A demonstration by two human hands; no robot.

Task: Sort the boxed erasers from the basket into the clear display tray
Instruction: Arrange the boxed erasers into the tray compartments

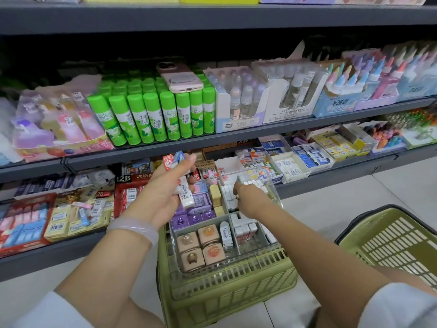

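Several boxed erasers (182, 183) are gripped in the left hand (163, 188), raised over the far-left corner of the clear display tray (274, 190), which rests on the green basket (227, 294). The right hand (248, 197), nearer the far-right compartment, is lowered onto the white erasers (228, 194) there; its grasp cannot be told. A second basket (392, 235) stands right, well apart.

Readable stuff here: the green glue sticks (151, 114) say "GLUE STICK" on their labels. The red display box (132, 185) on the lower shelf has a big "2B" printed on it, and a small box (206, 164) behind the tray reads "4B ERASER". Everything else is too blurry.
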